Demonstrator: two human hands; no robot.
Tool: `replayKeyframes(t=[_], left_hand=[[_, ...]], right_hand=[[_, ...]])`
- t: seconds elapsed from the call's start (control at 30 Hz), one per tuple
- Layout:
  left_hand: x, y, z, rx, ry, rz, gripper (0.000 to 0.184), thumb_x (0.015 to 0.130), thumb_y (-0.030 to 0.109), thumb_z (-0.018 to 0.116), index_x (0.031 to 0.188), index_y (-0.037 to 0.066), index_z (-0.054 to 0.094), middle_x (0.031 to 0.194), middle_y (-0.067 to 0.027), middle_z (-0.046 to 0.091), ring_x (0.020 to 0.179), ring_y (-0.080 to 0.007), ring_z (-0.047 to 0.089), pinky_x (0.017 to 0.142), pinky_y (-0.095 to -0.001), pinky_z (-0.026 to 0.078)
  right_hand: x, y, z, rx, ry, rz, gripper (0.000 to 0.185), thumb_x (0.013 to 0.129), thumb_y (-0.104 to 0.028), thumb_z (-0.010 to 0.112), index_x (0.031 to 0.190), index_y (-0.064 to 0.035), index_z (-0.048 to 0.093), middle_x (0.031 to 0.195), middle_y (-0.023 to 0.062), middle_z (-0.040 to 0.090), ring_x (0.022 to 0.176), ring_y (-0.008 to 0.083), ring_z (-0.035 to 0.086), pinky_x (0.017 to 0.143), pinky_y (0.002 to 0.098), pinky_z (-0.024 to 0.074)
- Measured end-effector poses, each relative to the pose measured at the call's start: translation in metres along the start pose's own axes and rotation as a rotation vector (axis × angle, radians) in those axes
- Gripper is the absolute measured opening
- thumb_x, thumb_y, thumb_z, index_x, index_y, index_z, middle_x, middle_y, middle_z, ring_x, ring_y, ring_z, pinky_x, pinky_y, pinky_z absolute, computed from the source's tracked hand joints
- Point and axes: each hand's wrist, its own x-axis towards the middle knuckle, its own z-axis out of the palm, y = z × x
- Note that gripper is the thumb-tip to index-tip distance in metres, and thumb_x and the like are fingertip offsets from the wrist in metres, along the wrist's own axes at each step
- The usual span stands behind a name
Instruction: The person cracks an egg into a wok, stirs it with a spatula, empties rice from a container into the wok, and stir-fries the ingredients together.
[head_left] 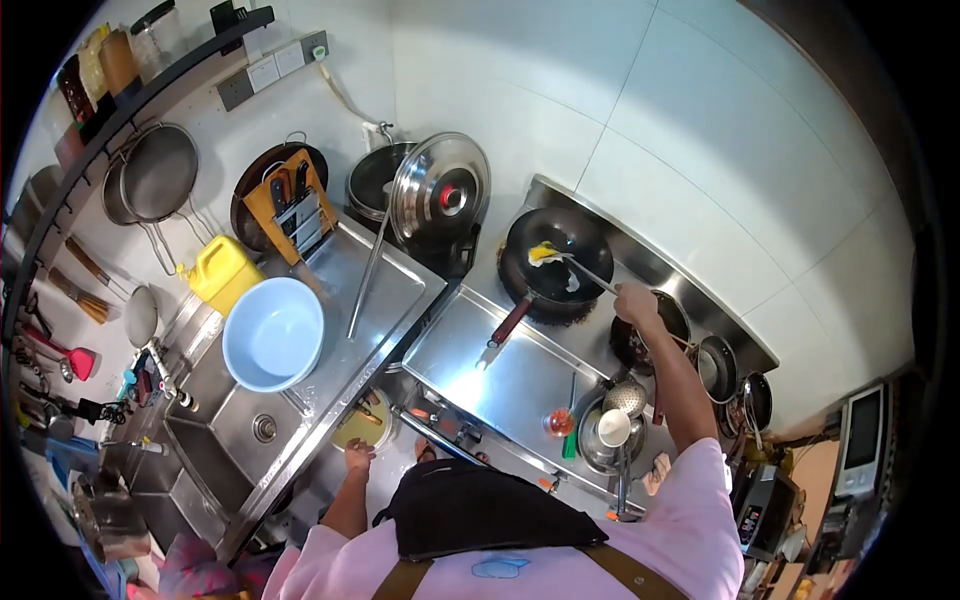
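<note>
The steel sink counter (385, 270) is being seen at L, w/ its basin sunk in; the steel stove top (480, 350) is being seen ctr-R. On the stove top's back area, the dark wok (530, 285) is being supported, its red-brown handle being aimed toward the front L. A lt-blue tub (273, 335) is being held up by the counter, w/ a yellow jug (222, 272) being kept just beside it. A big lid (440, 190) is being propped upright nr a dark pot (378, 175). R of the wok, a 2nd pan (655, 325) is being partly hidden by the arm.

A long-handled utensil (590, 272) is being gripped in the closed R hand (637, 303), fingers being wrapped round the handle, tip being put to the yellow-&-white food (545, 254) in the wok's L part. The L hand (358, 455) is being held low nr the counter's front edge, fingers loosely bent; whether anything's being pinched can't be told. A small white bit (573, 284) is being held in the wok, apart from the main food.
</note>
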Motion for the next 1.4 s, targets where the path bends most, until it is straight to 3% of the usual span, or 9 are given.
replayKeyframes(t=[0.17, 0.37, 0.53, 0.57, 0.7, 0.8, 0.9, 1.17, 1.4], left_hand=[[0.006, -0.023, -0.022, 0.019, 0.006, -0.119, 0.024, 0.097, 0.011, 0.051, 0.117, -0.002, 0.047, 0.094, -0.0154, 0.06, 0.073, -0.0236, 0.068, 0.048, -0.0323, 0.054], [0.009, -0.037, -0.033, 0.025, -0.113, -0.335, 0.018, 0.097, 0.015, 0.048, 0.109, 0.001, 0.052, 0.091, -0.0178, 0.06, 0.072, -0.0258, 0.069, 0.044, -0.0326, 0.053], [0.032, -0.037, -0.005, 0.025, -0.162, -0.191, 0.026, 0.098, 0.025, 0.051, 0.115, 0.007, 0.049, 0.087, -0.0169, 0.067, 0.059, -0.022, 0.065, 0.041, -0.0287, 0.044], [0.035, -0.037, 0.002, 0.026, -0.168, -0.157, 0.028, 0.098, 0.028, 0.051, 0.117, 0.008, 0.048, 0.086, -0.0166, 0.069, 0.056, -0.0209, 0.064, 0.04, -0.0278, 0.042], [0.049, -0.028, 0.015, 0.058, -0.247, -0.141, 0.025, 0.098, 0.023, 0.052, 0.116, 0.006, 0.049, 0.088, -0.015, 0.066, 0.061, -0.0211, 0.064, 0.044, -0.0293, 0.046], [0.044, -0.006, 0.023, 0.062, -0.245, -0.151, 0.023, 0.096, 0.016, 0.055, 0.112, 0.0, 0.051, 0.09, -0.0146, 0.061, 0.072, -0.0241, 0.068, 0.05, -0.0311, 0.053], [0.054, -0.02, 0.021, -0.027, -0.285, -0.14, 0.025, 0.096, 0.015, 0.054, 0.114, -0.002, 0.05, 0.094, -0.0156, 0.061, 0.074, -0.0251, 0.069, 0.052, -0.0327, 0.055], [0.043, -0.032, 0.0, 0.091, -0.267, -0.227, 0.02, 0.094, 0.015, 0.056, 0.106, 0.0, 0.051, 0.076, -0.0154, 0.063, 0.059, -0.023, 0.064, 0.044, -0.0303, 0.049], [0.04, -0.035, -0.003, 0.021, -0.273, -0.231, 0.018, 0.094, 0.011, 0.055, 0.106, -0.001, 0.052, 0.082, -0.0154, 0.061, 0.064, -0.0233, 0.065, 0.045, -0.0307, 0.05]], right_hand=[[-0.01, -0.026, -0.001, 0.013, -0.088, -0.013, 0.029, 0.084, -0.016, 0.05, 0.106, -0.0122, 0.07, 0.097, 0.0188, 0.07, 0.092, 0.039, 0.066, 0.081, 0.0495, 0.053], [-0.01, -0.05, -0.012, -0.11, -0.101, 0.036, 0.027, 0.085, -0.016, 0.052, 0.103, -0.0102, 0.071, 0.096, 0.0189, 0.07, 0.092, 0.0385, 0.067, 0.081, 0.0491, 0.0533], [-0.025, -0.063, -0.017, -0.079, -0.101, -0.027, 0.028, 0.085, -0.018, 0.053, 0.104, -0.0078, 0.071, 0.096, 0.0186, 0.07, 0.092, 0.0366, 0.068, 0.079, 0.0467, 0.0546], [-0.024, -0.057, -0.019, -0.043, -0.095, 0.055, 0.028, 0.085, -0.018, 0.053, 0.105, -0.0086, 0.07, 0.1, 0.0178, 0.07, 0.095, 0.0358, 0.067, 0.08, 0.0464, 0.0544], [-0.008, -0.065, -0.025, -0.13, -0.184, 0.146, 0.03, 0.084, -0.016, 0.054, 0.11, -0.0132, 0.07, 0.105, 0.0176, 0.069, 0.1, 0.0361, 0.066, 0.084, 0.0468, 0.0528], [-0.019, -0.065, -0.022, -0.041, -0.135, 0.039, 0.027, 0.083, -0.016, 0.056, 0.105, -0.0079, 0.071, 0.098, 0.0188, 0.07, 0.093, 0.0372, 0.067, 0.08, 0.0458, 0.0542], [-0.025, -0.069, -0.052, -0.13, -0.185, 0.122, 0.026, 0.082, -0.015, 0.056, 0.102, -0.0082, 0.072, 0.1, 0.019, 0.07, 0.096, 0.0371, 0.067, 0.083, 0.0461, 0.0537], [-0.015, -0.058, -0.107, -0.254, -0.223, 0.051, 0.025, 0.081, -0.016, 0.057, 0.099, -0.0075, 0.073, 0.099, 0.0195, 0.07, 0.097, 0.0374, 0.067, 0.083, 0.0469, 0.0533], [0.023, -0.072, -0.133, -0.432, -0.247, 0.01, 0.025, 0.079, -0.018, 0.057, 0.092, -0.0052, 0.074, 0.098, 0.0188, 0.071, 0.093, 0.0362, 0.069, 0.079, 0.0432, 0.0548]])
